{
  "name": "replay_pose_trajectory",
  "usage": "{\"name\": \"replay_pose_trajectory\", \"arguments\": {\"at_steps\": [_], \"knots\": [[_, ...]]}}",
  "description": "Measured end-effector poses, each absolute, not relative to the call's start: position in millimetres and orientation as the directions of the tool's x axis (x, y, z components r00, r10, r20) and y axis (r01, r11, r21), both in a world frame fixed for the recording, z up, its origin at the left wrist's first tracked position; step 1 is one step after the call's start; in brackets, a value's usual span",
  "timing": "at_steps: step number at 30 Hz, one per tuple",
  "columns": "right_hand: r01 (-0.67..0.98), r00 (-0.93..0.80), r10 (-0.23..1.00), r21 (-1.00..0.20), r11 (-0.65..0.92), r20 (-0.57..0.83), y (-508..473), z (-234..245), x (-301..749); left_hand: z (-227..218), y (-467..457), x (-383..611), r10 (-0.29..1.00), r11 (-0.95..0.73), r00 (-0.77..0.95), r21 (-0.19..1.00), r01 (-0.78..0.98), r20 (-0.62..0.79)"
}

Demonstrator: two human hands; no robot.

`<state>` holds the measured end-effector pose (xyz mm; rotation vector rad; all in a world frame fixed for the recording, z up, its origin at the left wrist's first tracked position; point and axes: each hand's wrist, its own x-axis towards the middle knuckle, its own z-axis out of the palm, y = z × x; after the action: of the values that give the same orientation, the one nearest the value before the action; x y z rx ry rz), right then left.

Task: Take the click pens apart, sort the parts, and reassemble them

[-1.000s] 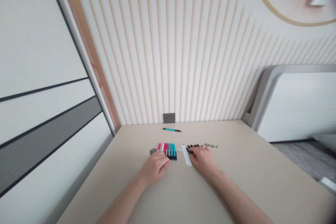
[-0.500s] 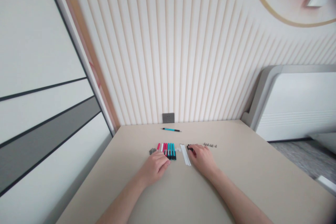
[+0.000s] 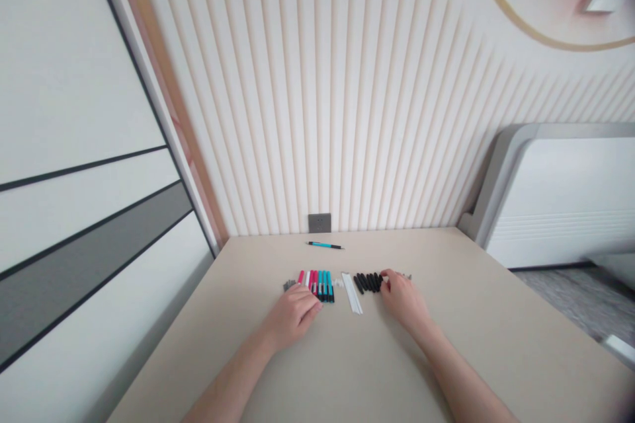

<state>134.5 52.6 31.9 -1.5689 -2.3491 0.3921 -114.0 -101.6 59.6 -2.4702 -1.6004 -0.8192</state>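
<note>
My left hand (image 3: 294, 317) lies on the table, fingers curled together at the lower ends of a row of pen barrels (image 3: 321, 284) in pink, white and blue with black ends. Whatever its fingers hold, if anything, is hidden. My right hand (image 3: 404, 297) has its thumb and forefinger at the rightmost of several short black pen grips (image 3: 368, 283) laid side by side, closed about that piece. Between the hands lie thin white strips or tubes (image 3: 352, 294) and small clear parts (image 3: 338, 283).
Small grey parts (image 3: 288, 285) lie left of the barrels, and further small metal-coloured pieces (image 3: 407, 276) show partly behind my right hand. An assembled blue and black pen (image 3: 325, 245) lies near the wall, below a dark socket (image 3: 319, 223). The beige table (image 3: 342, 370) meets the ribbed wall.
My right hand has moved right, from the left end of the black grips to their right end, uncovering the row and covering most of the small metal-coloured pieces. My left hand stays put.
</note>
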Motion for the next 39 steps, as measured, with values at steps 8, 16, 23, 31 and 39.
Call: {"name": "replay_pose_trajectory", "arguments": {"at_steps": [8, 16, 23, 31, 39], "knots": [[0.806, -0.387, 0.919, -0.454, 0.379, 0.081, 57.3, 26.3, 134.2, 56.5, -100.8, -114.8, 0.829, -0.438, 0.304, 0.207, 0.875, 0.470], [0.824, -0.364, 0.925, -0.426, 0.374, 0.109, 52.3, 30.2, 131.4, 55.4, -99.8, -116.7, 0.838, -0.449, 0.296, 0.272, 0.851, 0.458], [0.561, -0.516, 0.786, -0.560, 0.610, 0.340, 30.3, 46.3, 120.3, 53.1, -97.8, -115.9, 0.834, -0.452, 0.286, 0.289, 0.843, 0.472], [0.014, -0.814, 0.337, -0.563, 0.826, 0.474, -11.9, 56.6, 96.4, 48.7, -95.6, -107.6, 0.833, -0.460, 0.301, 0.278, 0.843, 0.464], [0.021, -0.793, 0.300, -0.467, 0.884, 0.531, -11.5, 52.0, 99.1, 46.5, -95.0, -93.1, 0.828, -0.472, 0.262, 0.365, 0.803, 0.496]]}}
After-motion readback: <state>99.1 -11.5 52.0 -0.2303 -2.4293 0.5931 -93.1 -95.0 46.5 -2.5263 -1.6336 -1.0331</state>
